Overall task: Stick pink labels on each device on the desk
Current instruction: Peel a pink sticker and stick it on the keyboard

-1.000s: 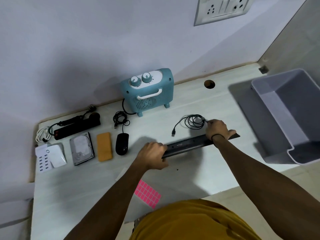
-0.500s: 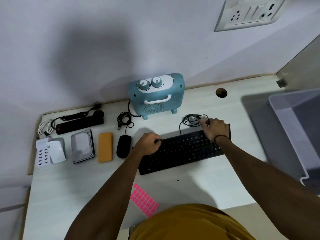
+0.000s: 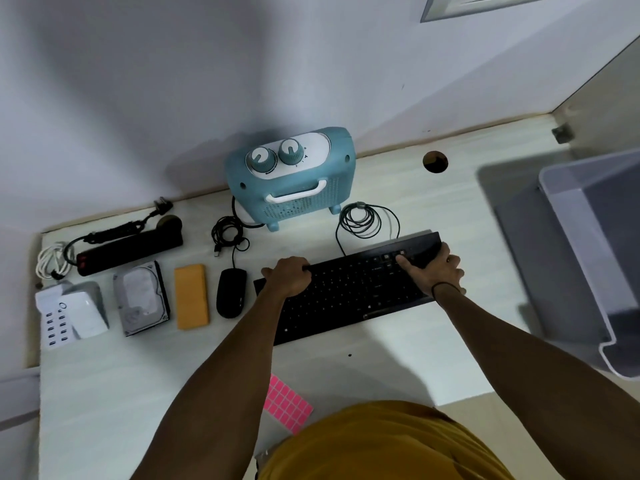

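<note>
A black keyboard [image 3: 349,292] lies flat on the white desk [image 3: 104,393], keys up. My left hand [image 3: 289,277] grips its left top corner. My right hand [image 3: 434,271] grips its right end, thumb on the keys. A sheet of pink labels [image 3: 285,403] lies near the desk's front edge, partly under my left arm. To the left stand a black mouse [image 3: 231,292], an orange case [image 3: 191,296], a hard drive [image 3: 143,299], a white USB charger [image 3: 69,315] and a black power strip [image 3: 128,247]. A teal heater [image 3: 292,174] stands at the back.
The keyboard's coiled cable [image 3: 362,221] lies behind it, beside the heater. A grey plastic bin [image 3: 595,258] stands at the right. A white cable [image 3: 52,261] is coiled at the far left. A cable hole [image 3: 435,161] is in the desk by the wall.
The keyboard was tipped up on its edge a second ago; both hands have laid it flat, keys up, and shifted it slightly back toward the heater.
</note>
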Demonstrator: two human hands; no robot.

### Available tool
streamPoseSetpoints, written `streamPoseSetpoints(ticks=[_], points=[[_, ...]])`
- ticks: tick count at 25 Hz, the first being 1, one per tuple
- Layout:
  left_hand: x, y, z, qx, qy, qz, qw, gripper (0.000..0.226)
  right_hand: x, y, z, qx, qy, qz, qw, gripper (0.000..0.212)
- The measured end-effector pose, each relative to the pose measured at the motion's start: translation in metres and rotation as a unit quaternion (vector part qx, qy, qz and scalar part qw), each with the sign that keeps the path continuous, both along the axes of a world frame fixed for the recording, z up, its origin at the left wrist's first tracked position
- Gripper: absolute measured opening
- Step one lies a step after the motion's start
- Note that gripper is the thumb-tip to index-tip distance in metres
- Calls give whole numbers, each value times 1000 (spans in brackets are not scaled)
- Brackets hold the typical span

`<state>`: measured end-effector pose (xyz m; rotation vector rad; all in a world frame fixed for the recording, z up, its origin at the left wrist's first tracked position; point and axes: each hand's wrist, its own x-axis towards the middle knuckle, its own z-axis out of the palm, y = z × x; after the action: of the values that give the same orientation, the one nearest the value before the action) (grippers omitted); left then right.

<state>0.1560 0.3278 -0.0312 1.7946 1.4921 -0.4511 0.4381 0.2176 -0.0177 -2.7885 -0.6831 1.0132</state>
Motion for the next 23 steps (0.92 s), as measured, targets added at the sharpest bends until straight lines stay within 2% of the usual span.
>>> streamPoseSetpoints(ticks=[5,10,13,15,17,19,21,23], points=[[3,-19,-9,-3,-3,10,1000,41,6,-3,-13,-1,5,-18,1000,109],[-6,-24,-2,29,-28,50,998,36,4,-12,-6,-3,9,-20,1000,94],[4,-26,11,65,-39,63,995,34,-6,-19,4,48,-82,96,991,81],[19,-22,23,90,-48,33,994,35,-17,-12,14,115,-134,245,953,75],[38,-19,29,102,-41,18,994,34,-35,-1,25,106,-133,401,900,87],[55,-20,26,102,-28,69,992,32,-57,2,29,58,-113,498,858,113],[67,-15,24,90,-39,169,981,38,-71,0,23,28,-108,549,828,135],[77,1,21,86,-42,210,973,47,-69,6,17,7,-123,569,813,149]])
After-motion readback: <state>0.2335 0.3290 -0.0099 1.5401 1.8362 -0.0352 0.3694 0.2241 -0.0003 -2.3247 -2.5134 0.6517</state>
